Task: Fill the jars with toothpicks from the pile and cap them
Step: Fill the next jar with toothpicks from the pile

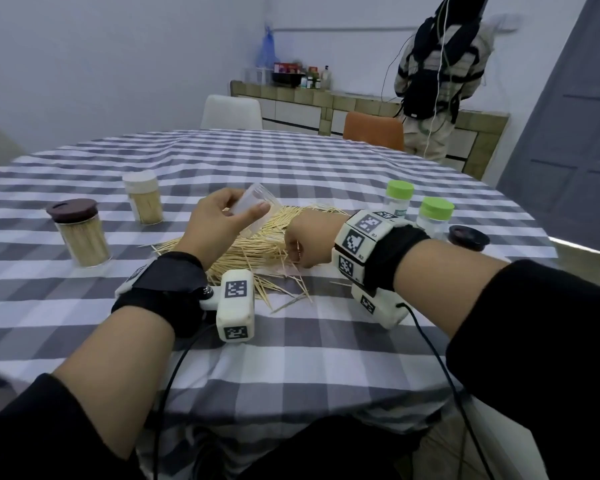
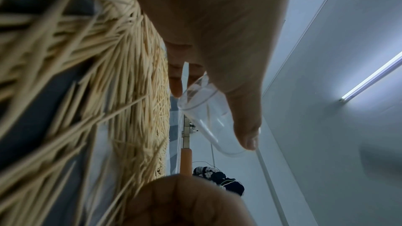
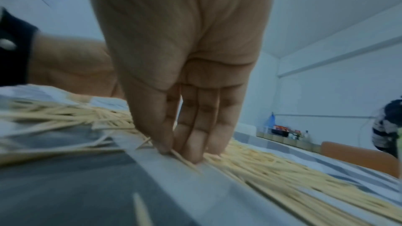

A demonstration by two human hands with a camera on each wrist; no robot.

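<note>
My left hand (image 1: 246, 204) grips a clear, empty, uncapped jar (image 1: 260, 195), tilted in the air over the far side of the toothpick pile (image 1: 253, 247). In the left wrist view the thumb (image 2: 245, 126) lies along the jar (image 2: 206, 119), and the pile (image 2: 130, 92) spreads below. My right hand (image 1: 297, 249) reaches down into the pile's near right edge. In the right wrist view its thumb and fingertips (image 3: 195, 157) come together on a few toothpicks (image 3: 261, 164) on the cloth.
Two capped jars full of toothpicks stand at the left, one with a brown lid (image 1: 80, 237), one with a white cap (image 1: 142, 202). Two green-lidded jars (image 1: 399, 199) (image 1: 435, 213) and a loose brown lid (image 1: 468, 237) are at the right. Chairs and a standing person (image 1: 437, 81) are beyond the table.
</note>
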